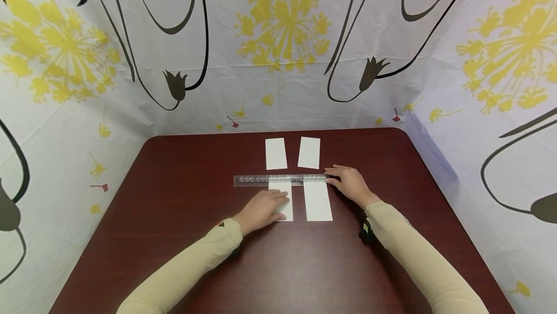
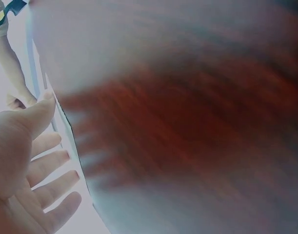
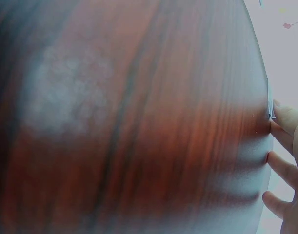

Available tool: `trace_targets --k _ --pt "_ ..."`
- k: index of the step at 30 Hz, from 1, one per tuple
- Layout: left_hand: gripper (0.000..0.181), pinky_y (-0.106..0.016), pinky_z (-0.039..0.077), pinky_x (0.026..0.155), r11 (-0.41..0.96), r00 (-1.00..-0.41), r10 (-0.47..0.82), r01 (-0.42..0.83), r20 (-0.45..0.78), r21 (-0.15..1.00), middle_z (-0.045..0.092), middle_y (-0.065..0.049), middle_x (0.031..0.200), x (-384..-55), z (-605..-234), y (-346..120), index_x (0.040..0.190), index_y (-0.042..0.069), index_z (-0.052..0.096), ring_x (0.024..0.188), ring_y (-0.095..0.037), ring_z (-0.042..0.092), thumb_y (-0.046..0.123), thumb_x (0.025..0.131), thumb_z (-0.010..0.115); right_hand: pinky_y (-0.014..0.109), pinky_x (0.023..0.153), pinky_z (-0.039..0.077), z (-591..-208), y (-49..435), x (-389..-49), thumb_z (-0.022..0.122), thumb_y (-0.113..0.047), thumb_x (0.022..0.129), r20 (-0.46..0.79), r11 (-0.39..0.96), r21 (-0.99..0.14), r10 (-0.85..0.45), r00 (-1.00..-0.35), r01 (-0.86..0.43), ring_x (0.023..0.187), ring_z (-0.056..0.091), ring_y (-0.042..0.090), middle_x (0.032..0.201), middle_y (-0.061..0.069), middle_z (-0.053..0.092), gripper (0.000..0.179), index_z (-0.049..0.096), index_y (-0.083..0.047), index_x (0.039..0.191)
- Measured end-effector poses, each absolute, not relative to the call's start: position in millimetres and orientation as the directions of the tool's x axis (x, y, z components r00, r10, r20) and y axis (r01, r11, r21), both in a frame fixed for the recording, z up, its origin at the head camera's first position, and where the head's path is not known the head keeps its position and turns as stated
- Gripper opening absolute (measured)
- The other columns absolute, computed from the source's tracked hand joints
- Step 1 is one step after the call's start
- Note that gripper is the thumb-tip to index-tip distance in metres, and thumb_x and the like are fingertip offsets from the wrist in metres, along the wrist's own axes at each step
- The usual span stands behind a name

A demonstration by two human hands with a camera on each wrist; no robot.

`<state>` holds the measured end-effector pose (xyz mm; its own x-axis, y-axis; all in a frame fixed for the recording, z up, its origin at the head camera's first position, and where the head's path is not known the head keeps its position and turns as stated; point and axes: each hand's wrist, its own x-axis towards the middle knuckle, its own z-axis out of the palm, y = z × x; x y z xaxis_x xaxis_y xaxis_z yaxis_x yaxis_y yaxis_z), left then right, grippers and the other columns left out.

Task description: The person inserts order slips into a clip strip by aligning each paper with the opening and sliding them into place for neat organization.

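A clear plastic ruler (image 1: 254, 181) lies crosswise over the far ends of two white paper cards, the front left card (image 1: 288, 208) and the front right card (image 1: 318, 202). With fingers spread, my left hand (image 1: 262, 210) rests on the front left card and covers part of it. My right hand (image 1: 350, 183) pinches the ruler's right end between thumb and index finger. In the right wrist view, the ruler end (image 3: 270, 105) shows between those fingertips, with the other fingers extended.
Beyond the ruler lie two more white cards, the back left card (image 1: 276, 154) and the back right card (image 1: 309, 153). Everything is on a dark reddish-brown table (image 1: 196, 169). A patterned white cloth (image 1: 278, 96) surrounds its back and sides.
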<state>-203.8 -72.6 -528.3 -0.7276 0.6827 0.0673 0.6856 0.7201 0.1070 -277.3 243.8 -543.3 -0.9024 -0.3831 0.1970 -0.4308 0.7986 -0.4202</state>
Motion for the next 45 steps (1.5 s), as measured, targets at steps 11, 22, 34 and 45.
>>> trace_targets --k 11,22,34,45 --pt "0.053 -0.04 0.045 0.112 0.712 -0.717 0.695 0.697 0.055 0.083 0.059 -0.004 0.144 -205.6 -526.8 -71.8 0.133 0.013 0.061 0.133 -0.023 0.056 0.045 0.091 0.066 0.053 0.108 0.047 -544.1 243.9 -277.8 0.068 -0.029 0.094 0.204 0.795 -0.422 -0.384 -0.9 -0.435 0.136 0.052 0.032 0.135 0.009 0.065 0.038 0.068 -0.011 0.127" --pt "0.053 -0.039 0.044 0.114 0.712 -0.715 0.698 0.698 0.036 0.077 0.057 -0.003 0.145 -206.6 -526.1 -66.9 0.135 0.014 0.06 0.135 -0.023 0.054 0.045 0.092 0.066 0.053 0.107 0.047 -543.1 243.2 -277.0 0.068 -0.028 0.093 0.205 0.797 -0.42 -0.382 -0.901 -0.434 0.135 0.053 0.032 0.135 0.01 0.065 0.038 0.068 -0.011 0.128" --pt "0.052 -0.039 0.045 0.113 0.705 -0.709 0.705 0.703 0.021 0.094 0.057 -0.002 0.146 -207.0 -523.8 -58.5 0.134 0.015 0.061 0.135 -0.022 0.054 0.045 0.092 0.066 0.053 0.107 0.047 -543.6 243.0 -277.4 0.068 -0.029 0.093 0.203 0.797 -0.417 -0.386 -0.9 -0.436 0.135 0.053 0.033 0.135 0.01 0.065 0.038 0.068 -0.01 0.127" --pt "0.052 -0.039 0.045 0.112 0.708 -0.712 0.702 0.7 0.021 0.089 0.057 -0.002 0.145 -206.8 -521.5 -56.8 0.134 0.015 0.061 0.135 -0.022 0.055 0.044 0.092 0.067 0.053 0.108 0.047 -544.6 244.7 -278.3 0.069 -0.028 0.093 0.218 0.792 -0.417 -0.39 -0.895 -0.446 0.135 0.053 0.032 0.134 0.01 0.066 0.038 0.068 -0.01 0.127"
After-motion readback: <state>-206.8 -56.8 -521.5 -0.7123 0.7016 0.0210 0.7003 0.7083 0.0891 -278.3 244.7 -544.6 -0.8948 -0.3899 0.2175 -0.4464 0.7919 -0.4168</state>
